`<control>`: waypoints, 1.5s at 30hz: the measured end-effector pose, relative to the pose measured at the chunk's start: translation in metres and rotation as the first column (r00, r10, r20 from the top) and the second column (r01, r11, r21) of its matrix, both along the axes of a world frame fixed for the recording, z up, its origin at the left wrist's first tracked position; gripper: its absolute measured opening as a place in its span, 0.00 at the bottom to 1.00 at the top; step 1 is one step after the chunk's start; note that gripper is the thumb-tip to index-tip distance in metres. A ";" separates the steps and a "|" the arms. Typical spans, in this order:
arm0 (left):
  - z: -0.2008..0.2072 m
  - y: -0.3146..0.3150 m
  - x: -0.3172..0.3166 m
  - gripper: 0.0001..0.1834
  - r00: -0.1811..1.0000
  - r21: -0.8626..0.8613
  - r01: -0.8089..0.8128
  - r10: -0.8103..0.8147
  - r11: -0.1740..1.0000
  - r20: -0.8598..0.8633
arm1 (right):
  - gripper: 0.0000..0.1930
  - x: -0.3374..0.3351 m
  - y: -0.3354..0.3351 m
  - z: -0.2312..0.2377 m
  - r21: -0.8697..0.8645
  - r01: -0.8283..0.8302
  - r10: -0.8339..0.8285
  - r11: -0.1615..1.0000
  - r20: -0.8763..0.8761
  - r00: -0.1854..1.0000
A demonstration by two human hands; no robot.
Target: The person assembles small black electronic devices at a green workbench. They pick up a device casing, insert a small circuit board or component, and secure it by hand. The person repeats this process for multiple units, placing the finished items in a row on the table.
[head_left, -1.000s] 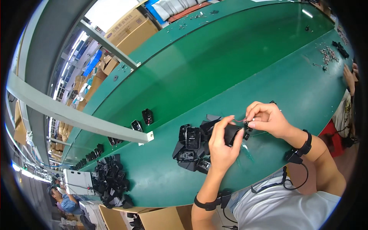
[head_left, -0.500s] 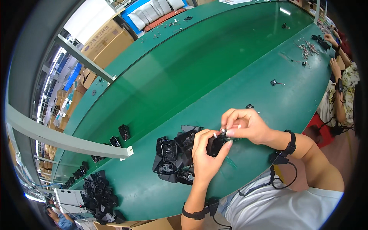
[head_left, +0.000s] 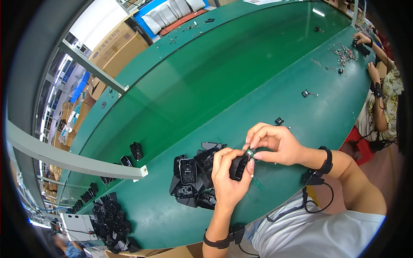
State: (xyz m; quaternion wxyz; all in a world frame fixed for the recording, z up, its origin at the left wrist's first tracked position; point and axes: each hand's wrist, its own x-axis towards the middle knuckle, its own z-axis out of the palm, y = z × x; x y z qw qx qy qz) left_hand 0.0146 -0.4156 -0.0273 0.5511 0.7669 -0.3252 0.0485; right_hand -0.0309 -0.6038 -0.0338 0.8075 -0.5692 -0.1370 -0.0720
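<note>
My left hand (head_left: 228, 178) is wrapped round a black plastic housing (head_left: 238, 167), holding it tilted above the green bench. At the housing's upper end, my right hand (head_left: 277, 144) pinches a small green circuit board (head_left: 250, 152) between thumb and fingers. How the board sits against the housing is partly hidden by the fingertips. Below the hands, a translucent green piece (head_left: 258, 182) shows beside my left thumb; its kind is unclear. A small black part (head_left: 279, 121) lies on the bench just beyond my right hand. Left of my left hand is a cluster of black housings (head_left: 188, 171).
A larger heap of black housings (head_left: 111, 221) sits at the lower left. Several housings (head_left: 136, 151) stand along the green belt (head_left: 193, 86). A grey metal frame (head_left: 77, 150) crosses the left side. At far right, a co-worker's hands (head_left: 365, 39) work near loose small parts (head_left: 344, 56).
My left hand has turned the housing slightly, and the green board at my right fingertips shows more plainly. Housings on the belt have shifted a little left. The co-worker's hand now reaches a black part.
</note>
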 end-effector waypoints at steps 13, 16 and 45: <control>-0.020 0.007 -0.001 0.15 0.971 -0.171 -0.032 -0.010 0.985 -0.239 | 0.17 -0.007 0.007 0.006 -0.403 0.222 -0.124 0.888 0.255 0.959; -0.015 0.004 -0.006 0.13 0.965 -0.181 0.000 -0.048 0.984 -0.258 | 0.18 -0.010 0.006 -0.006 -0.421 0.285 -0.151 0.861 0.324 0.934; -0.012 -0.002 0.004 0.34 0.731 -0.525 0.083 -0.410 0.847 -0.545 | 0.08 -0.005 -0.003 0.008 -0.124 0.114 -0.121 0.986 -0.046 0.992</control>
